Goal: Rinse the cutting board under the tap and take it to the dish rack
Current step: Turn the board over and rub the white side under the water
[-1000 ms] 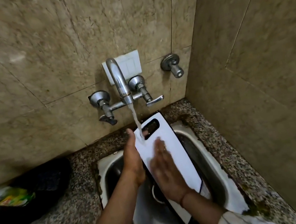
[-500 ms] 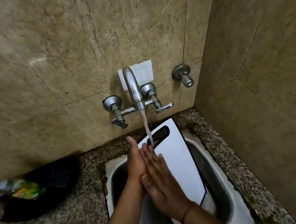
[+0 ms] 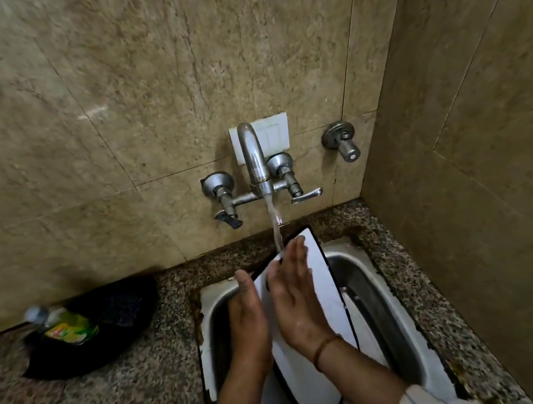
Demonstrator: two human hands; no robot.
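- Two hands: left hand grips the left edge of one cutting board; right hand lies flat, fingers spread, on its face.
- Board: white, rectangular, dark-rimmed, tilted in one steel sink.
- One chrome tap at 12 o'clock; its stream strikes the board's top.
- At 9 o'clock, on the speckled granite counter: one black bag, one bottle.

The speckled stone tabletop runs along the tiled wall. A steel sink is set into it on the right. On the left, a black bag lies on it, with a green-labelled bottle on top of the bag.
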